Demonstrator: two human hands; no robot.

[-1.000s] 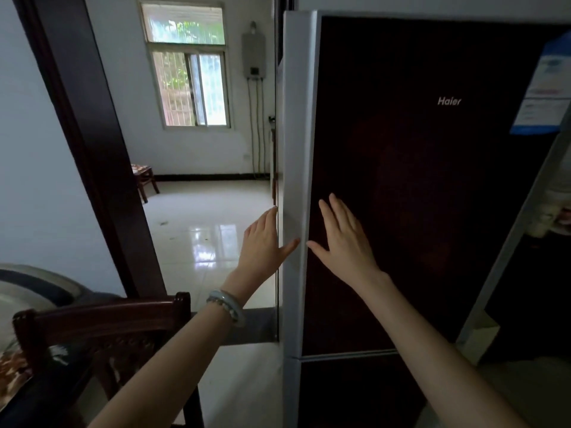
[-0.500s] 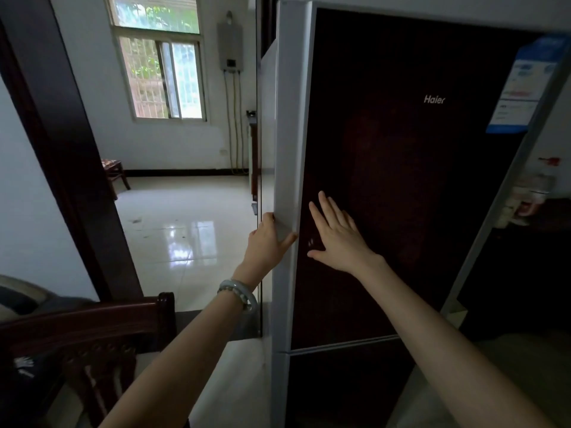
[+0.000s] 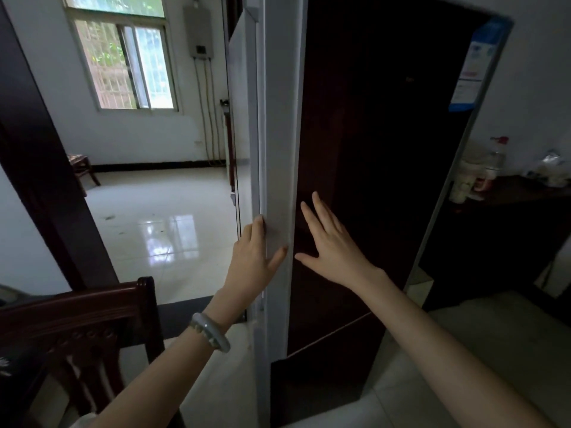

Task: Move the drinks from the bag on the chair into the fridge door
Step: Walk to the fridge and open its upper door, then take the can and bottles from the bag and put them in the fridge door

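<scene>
Your hands are easing open the tall dark glass-fronted fridge door (image 3: 370,180).

Your left hand (image 3: 251,261) now curls around its silver edge, a gap newly showing; your right hand (image 3: 332,247) lies spread flat on the glass. No drinks are visible; the carved dark wooden chair (image 3: 80,322) stands lower left.

Window (image 3: 123,60), wall heater (image 3: 201,29), cluttered table (image 3: 525,193)

your left hand (image 3: 251,261) wraps the fridge door (image 3: 370,180) edge, your right hand (image 3: 332,248) lies flat on its front just beside. the chair (image 3: 77,329) stands lower left; a window (image 3: 123,63) sits behind it.
</scene>
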